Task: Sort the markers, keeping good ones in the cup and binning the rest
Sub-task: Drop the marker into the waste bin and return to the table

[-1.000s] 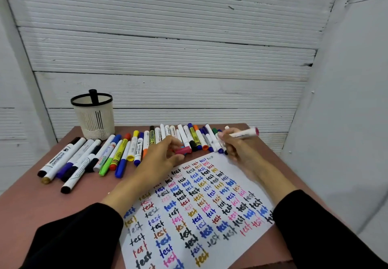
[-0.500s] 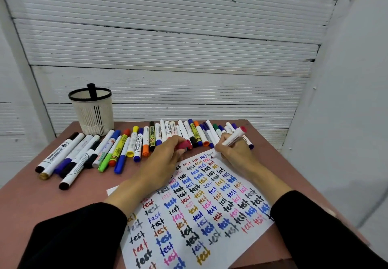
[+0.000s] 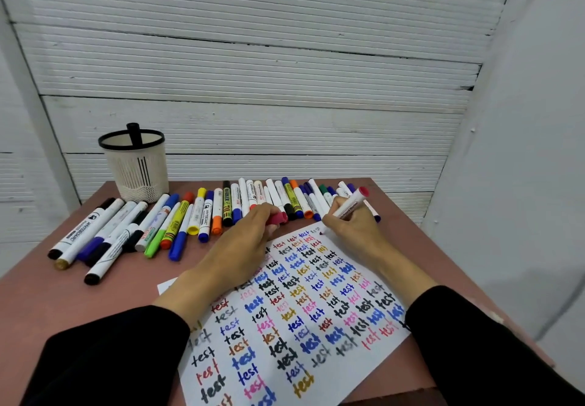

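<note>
**Inspector:** Evidently a test stroke was in hand. The right hand (image 3: pixel 351 228) pinched a white marker (image 3: pixel 349 205) in a writing grip, its red end raised and its tip down at the far corner of the test sheet (image 3: pixel 373 313), beside the last words of the top row. That corner was among the little unwritten paper left, which in my judgement accounts for the reach.

**Clerk:** And the other hand?

**Inspector:** The left hand (image 3: pixel 243 244) rested on the sheet's far edge, fingers curled round a pink-red cap (image 3: pixel 278 218). I judged it kept there for recapping, with the hand also steadying the paper.

**Clerk:** The remaining stock?

**Inspector:** A row of markers (image 3: pixel 202 212) lay side by side along the far part of the table (image 3: pixel 47 304), within reach of both hands. The mesh cup (image 3: pixel 136 165) stood at the far left corner with one black marker (image 3: pixel 133 133) upright in it. No bin was visible.

**Clerk:** Progress?

**Inspector:** Early, judging by the cup's single occupant.
</note>
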`<move>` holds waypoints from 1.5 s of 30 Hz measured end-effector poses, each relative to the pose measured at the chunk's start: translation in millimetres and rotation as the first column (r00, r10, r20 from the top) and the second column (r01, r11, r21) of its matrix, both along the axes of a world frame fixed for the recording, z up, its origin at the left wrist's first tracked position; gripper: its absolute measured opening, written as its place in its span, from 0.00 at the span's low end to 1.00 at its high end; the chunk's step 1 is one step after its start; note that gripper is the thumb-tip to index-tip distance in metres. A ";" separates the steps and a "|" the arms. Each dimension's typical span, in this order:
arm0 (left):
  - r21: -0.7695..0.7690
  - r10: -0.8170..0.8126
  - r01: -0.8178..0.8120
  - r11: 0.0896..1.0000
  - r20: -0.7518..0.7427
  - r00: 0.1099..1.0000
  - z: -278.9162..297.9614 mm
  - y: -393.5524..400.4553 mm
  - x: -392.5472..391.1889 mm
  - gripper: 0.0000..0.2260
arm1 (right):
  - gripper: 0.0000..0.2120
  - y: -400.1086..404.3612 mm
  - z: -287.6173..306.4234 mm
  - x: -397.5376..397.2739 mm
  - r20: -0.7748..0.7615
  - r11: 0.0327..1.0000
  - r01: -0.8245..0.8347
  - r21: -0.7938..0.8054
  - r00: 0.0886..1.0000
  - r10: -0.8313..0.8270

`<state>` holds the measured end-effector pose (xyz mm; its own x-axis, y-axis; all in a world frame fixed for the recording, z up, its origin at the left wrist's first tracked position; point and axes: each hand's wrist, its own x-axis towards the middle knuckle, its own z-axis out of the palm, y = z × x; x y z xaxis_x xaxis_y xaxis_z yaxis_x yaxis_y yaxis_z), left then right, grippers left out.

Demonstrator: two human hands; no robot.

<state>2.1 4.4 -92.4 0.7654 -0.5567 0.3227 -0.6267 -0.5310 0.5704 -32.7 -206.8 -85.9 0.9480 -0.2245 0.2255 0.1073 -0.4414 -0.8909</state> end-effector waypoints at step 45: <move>0.075 0.041 -0.054 0.996 0.158 0.987 -1.2 0.7 5.3 0.13 | 0.14 6.3 18.9 -10.3 0.078 0.822 -0.275 0.498 0.959 0.273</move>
<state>7.4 5.0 -93.6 0.7352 -0.5496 0.3969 -0.6778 -0.6016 0.4227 -43.1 -200.5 -67.0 0.9868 -0.0382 0.1573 0.1607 0.1108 -0.9808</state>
